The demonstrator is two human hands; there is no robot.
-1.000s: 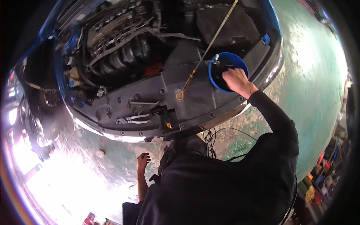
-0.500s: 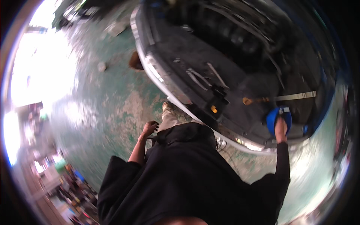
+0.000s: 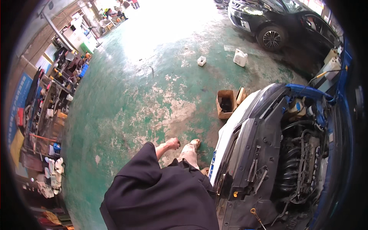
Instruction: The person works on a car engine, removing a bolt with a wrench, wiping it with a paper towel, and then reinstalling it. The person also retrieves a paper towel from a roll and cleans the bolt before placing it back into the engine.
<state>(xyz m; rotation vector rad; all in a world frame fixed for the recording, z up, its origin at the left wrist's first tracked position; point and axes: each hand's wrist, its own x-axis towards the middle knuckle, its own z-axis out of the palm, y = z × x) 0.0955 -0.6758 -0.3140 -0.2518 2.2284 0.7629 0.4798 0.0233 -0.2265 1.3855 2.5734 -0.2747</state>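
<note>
My left hand hangs beside my left leg, over the green floor. Its fingers look loosely curled, and nothing shows in them. My right hand is out of view, along with whatever it holds. To my right is the front of a car with its engine bay uncovered. On its black front cover, an orange-yellow ring-ended dipstick lies toward the lower edge. A small yellow tab sits nearer the car's front edge.
A cardboard box with something dark inside stands by the car's front corner. Farther off are a white jug, a small white container and a black car. Cluttered shelves line the left wall.
My view has swung left, so the engine bay now lies at the lower right. My right hand, which was on a blue object over the bay, has left the picture.
</note>
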